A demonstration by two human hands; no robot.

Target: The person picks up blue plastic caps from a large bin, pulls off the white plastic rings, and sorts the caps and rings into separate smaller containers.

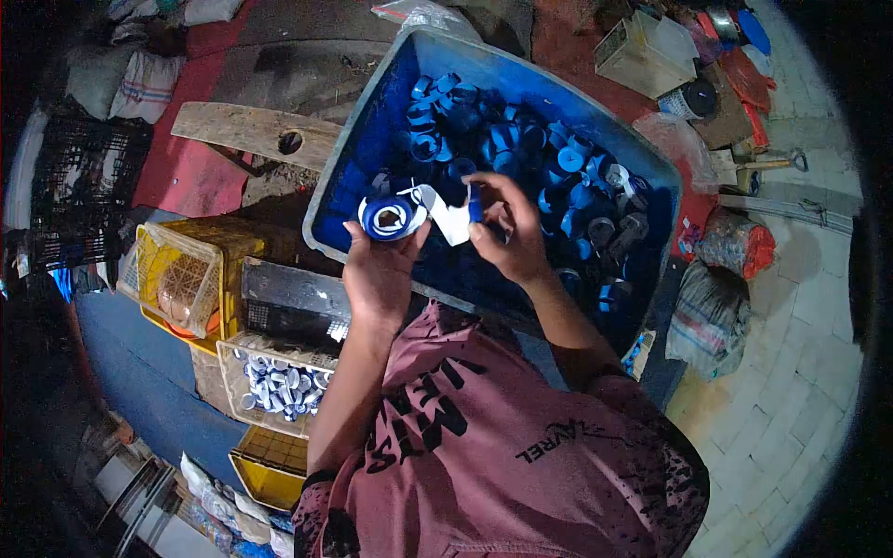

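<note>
The big blue plastic tub (pixel 372 139) fills the middle of my view, tilted on the ground, with a heap of blue bottle caps (pixel 521 149) piled toward its far and right side; its near-left corner is mostly bare. Left of the tub stand a yellow crate (pixel 186 270) and, nearer me, a pale mesh basket (pixel 270 381) holding what look like stripped white liners or seals, too small to tell exactly. A wooden plank (pixel 251 135) with a hole lies beyond the tub's left wall, and a tied sack (pixel 712 316) sits off its right edge. Over the tub's near rim, my left hand (pixel 377 270) is clamped around a wide blue cap (pixel 391 219), open side up, fingers curled beneath it. My right hand (pixel 507 232) pinches a white strip (pixel 446 216) that runs from the cap's rim, finger and thumb closed on it, and seems to hold a small blue piece as well. I judge that I am mid-peel, tearing the white band off the cap. The next move calls for a steady pull away from the cap while my left hand keeps it from turning, so the strip comes off whole rather than snapping.
</note>
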